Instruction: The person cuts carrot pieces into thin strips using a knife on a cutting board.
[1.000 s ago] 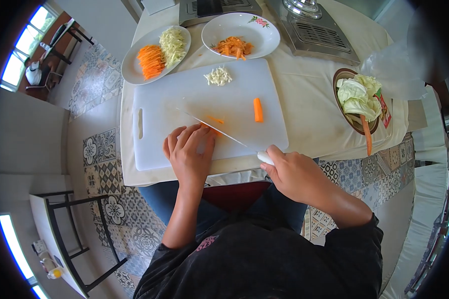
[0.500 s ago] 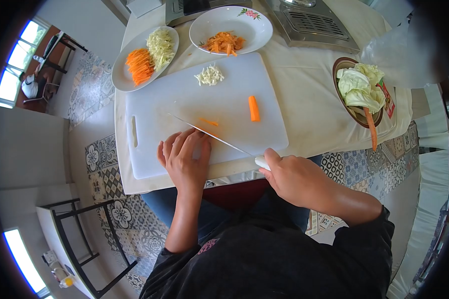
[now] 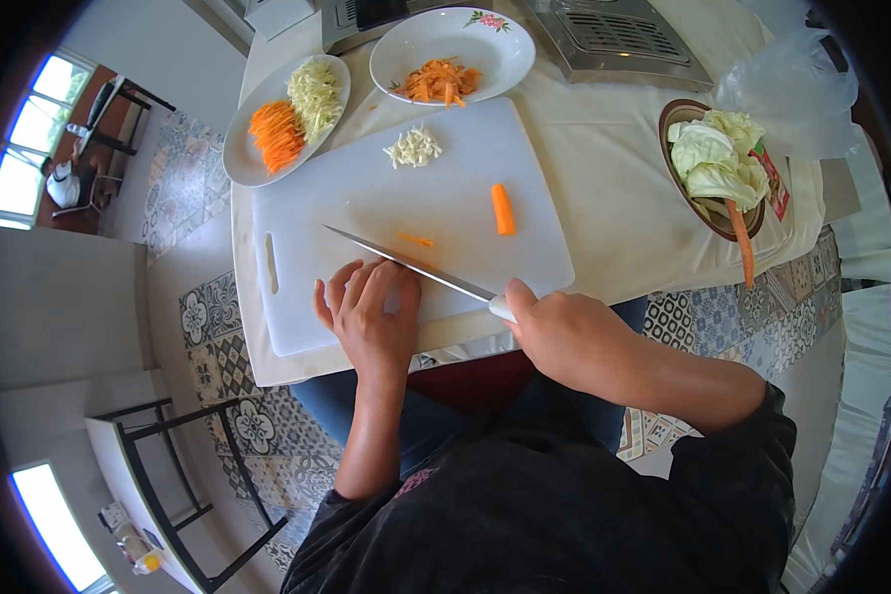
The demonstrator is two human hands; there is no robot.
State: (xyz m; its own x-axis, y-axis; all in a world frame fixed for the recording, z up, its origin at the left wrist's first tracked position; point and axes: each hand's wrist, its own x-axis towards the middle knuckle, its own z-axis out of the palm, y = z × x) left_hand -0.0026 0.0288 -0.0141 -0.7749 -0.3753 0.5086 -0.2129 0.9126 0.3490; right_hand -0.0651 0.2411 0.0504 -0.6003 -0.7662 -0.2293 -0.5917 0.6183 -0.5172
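Observation:
My right hand (image 3: 564,332) is wrapped round the white handle of a kitchen knife (image 3: 416,265). The blade slants up-left across the white cutting board (image 3: 317,297), close against the fingertips of my left hand (image 3: 371,317). Those fingers are curled down on a carrot piece, which the blade and fingers now hide. A few thin carrot strips (image 3: 418,240) lie just beyond the blade. Farther right on the board is a peeled carrot chunk (image 3: 503,210). Near the board's far edge sits a small heap of chopped white pieces (image 3: 413,147).
An oval plate (image 3: 236,158) bears carrot strips (image 3: 277,137) and shredded cabbage (image 3: 315,97). Carrot peelings (image 3: 438,81) fill part of a flowered plate (image 3: 510,64). At right, a brown-rimmed bowl (image 3: 667,148) holds cabbage leaves (image 3: 708,163) and a carrot (image 3: 742,247). Metal stove (image 3: 629,40) behind.
The knife has shifted slightly up-left and its blade face now shows more broadly. My right hand moved a little left with it. The orange piece beside the blade is now covered.

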